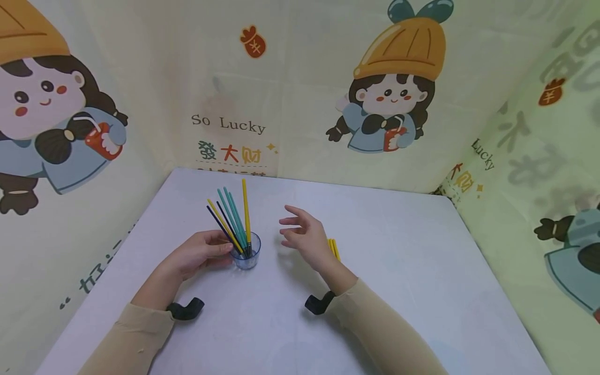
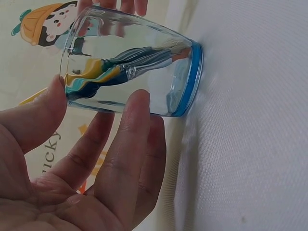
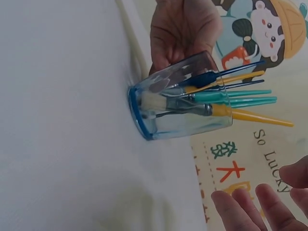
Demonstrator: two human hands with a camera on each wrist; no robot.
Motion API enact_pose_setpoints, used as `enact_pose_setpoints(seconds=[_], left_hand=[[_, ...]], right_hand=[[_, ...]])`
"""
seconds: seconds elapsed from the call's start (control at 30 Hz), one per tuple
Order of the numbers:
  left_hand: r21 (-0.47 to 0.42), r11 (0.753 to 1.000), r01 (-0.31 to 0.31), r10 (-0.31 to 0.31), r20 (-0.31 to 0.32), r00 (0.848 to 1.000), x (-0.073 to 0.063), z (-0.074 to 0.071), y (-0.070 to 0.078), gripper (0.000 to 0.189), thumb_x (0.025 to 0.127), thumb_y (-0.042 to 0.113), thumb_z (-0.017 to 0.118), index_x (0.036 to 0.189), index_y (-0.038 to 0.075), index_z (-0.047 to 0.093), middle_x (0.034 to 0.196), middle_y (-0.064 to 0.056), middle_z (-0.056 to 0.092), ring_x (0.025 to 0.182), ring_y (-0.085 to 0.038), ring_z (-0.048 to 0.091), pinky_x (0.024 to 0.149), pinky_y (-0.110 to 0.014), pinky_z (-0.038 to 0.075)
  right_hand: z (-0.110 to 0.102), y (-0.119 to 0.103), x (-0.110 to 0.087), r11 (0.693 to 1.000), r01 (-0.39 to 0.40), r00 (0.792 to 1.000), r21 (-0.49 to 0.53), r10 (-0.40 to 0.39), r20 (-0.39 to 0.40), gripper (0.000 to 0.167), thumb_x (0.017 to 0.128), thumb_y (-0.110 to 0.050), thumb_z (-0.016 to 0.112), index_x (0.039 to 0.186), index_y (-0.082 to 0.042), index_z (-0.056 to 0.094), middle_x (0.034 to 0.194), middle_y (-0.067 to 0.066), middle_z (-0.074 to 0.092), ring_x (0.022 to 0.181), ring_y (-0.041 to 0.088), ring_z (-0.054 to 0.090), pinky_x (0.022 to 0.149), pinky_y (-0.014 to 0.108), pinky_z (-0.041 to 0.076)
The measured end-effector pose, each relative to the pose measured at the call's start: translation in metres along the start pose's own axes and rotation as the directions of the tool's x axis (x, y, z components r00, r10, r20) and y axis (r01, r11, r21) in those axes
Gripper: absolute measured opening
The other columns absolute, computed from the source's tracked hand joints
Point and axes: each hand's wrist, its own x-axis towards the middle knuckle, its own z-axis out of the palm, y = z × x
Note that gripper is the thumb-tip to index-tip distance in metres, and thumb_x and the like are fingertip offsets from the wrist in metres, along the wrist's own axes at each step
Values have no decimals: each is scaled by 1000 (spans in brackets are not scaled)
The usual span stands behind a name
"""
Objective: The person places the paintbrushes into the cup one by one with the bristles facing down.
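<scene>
A clear glass [image 1: 246,258] with a blue base stands on the table, holding several paintbrushes [image 1: 236,219], bristles down, with yellow, teal and dark blue handles. My left hand [image 1: 202,254] grips the glass from its left side, thumb near the rim and fingers along the wall, as the left wrist view also shows. To the right of the glass, my right hand [image 1: 304,233] hovers above the table with fingers spread and nothing in it. Behind the right wrist, yellow sticks [image 1: 334,249] lie on the table, partly hidden by the forearm.
The white table [image 1: 403,271] is bordered by printed cloth walls [image 1: 304,104] at the back and both sides. Black curved wrist mounts [image 1: 187,309] stick out from both sleeves close over the tabletop.
</scene>
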Motion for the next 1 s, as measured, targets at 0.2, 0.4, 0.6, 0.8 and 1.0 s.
enact_pose_setpoints(seconds=[0.2,0.4,0.6,0.8,1.0], left_hand=[[6,1000,1,-1,-3,1000,0,1,0,53,104,20,72,146,-8,56,122,-9,76,102,-18,74,93,-32,66],[15,1000,2,-1,-10,1000,-1,1,0,52,105,21,72,147,-6,57,126,-12,75,104,-19,74,95,-33,66],[18,1000,1,-1,-15,1000,0,2,-1,52,104,21,72,146,-6,57,125,-12,75,104,-19,73,94,-33,66],[23,1000,0,1,-18,1000,0,2,-1,51,105,21,72,145,-6,58,125,-12,75,103,-19,73,95,-33,66],[23,1000,2,-1,-20,1000,-1,3,-1,52,105,22,72,146,-6,57,128,-13,75,105,-19,73,96,-34,66]], right_hand=[[-9,3,-5,1000,-11,1000,2,11,-12,63,101,-1,69,156,-28,55,144,26,65,128,47,69,91,43,68],[-18,3,-13,1000,-9,1000,26,10,-28,63,100,2,67,156,-25,56,145,28,63,129,50,67,90,44,68],[-28,9,-17,1000,-29,998,-3,29,-55,62,101,-1,68,156,-26,56,146,26,63,127,47,69,88,41,69],[-39,13,-22,997,-69,994,-19,67,-85,61,101,-4,71,154,-30,57,145,23,64,125,44,71,87,41,69],[-50,18,-27,995,-88,990,-39,83,-116,62,100,-4,73,154,-30,56,143,22,66,123,43,72,88,42,69]])
